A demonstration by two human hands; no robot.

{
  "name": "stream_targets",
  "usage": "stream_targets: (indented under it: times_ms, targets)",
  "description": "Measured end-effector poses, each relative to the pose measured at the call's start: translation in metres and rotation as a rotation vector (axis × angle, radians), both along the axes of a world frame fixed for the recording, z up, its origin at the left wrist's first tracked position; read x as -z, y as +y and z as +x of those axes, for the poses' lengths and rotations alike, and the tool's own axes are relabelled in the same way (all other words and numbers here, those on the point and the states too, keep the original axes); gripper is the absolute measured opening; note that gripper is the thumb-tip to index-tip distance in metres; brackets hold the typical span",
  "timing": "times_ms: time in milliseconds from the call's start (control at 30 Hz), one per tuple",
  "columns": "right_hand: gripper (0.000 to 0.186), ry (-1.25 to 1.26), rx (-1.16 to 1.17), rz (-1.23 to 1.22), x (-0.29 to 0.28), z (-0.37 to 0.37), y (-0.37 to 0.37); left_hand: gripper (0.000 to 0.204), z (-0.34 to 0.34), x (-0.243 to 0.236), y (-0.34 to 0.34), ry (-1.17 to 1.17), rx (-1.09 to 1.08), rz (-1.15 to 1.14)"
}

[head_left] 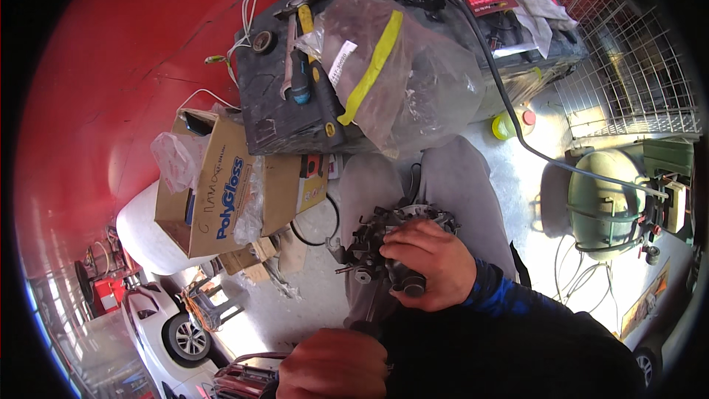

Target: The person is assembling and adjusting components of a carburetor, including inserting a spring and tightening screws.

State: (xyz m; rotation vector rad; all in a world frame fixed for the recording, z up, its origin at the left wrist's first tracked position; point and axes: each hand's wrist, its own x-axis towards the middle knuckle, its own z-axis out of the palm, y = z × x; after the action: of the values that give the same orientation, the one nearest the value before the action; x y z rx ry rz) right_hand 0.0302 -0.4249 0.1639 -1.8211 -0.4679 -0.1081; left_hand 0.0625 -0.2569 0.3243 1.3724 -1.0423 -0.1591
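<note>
In my lap, between my knees, rests a dark metal engine part that looks like a carburetor (362, 247), with small levers and fittings round its edge. My right hand (437, 260) is wrapped over its right side, fingers closed, and covers part of it. Lower down, my left hand (332, 363) is closed in a fist round the dark handle of what looks like a screwdriver (367, 326). Its shaft runs up to the near side of the carburetor; whether the tip touches is hidden.
Ahead stands a dark work surface (269, 122) bearing a clear plastic bag (421, 74), a wrench (289, 63), a blue-black screwdriver (300, 81) and a tape roll (262, 41). A cardboard box (210, 207) is left; a black hose (509, 107) and a green tank (602, 199) are right.
</note>
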Motion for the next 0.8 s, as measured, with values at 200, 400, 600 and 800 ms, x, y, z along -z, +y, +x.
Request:
stream_targets:
  times_ms: [200,400,600,800]
  targets:
    - [0.059,-0.050,0.007,-0.163,-0.016,0.007,0.003,0.025,0.001,-0.014,0.033,0.301,-0.486,-0.441]
    - [0.054,-0.008,0.069,-0.099,-0.019,0.013,-0.010,0.021,0.035,-0.056,0.144,-0.047,-0.701,-0.899]
    - [0.053,0.169,0.104,0.119,-0.052,0.009,-0.026,0.015,0.148,0.063,0.166,0.259,-0.962,-1.156]
    - [0.053,0.241,0.475,0.541,-0.087,-0.043,-0.070,0.026,0.228,0.142,0.129,0.470,-1.056,-1.363]
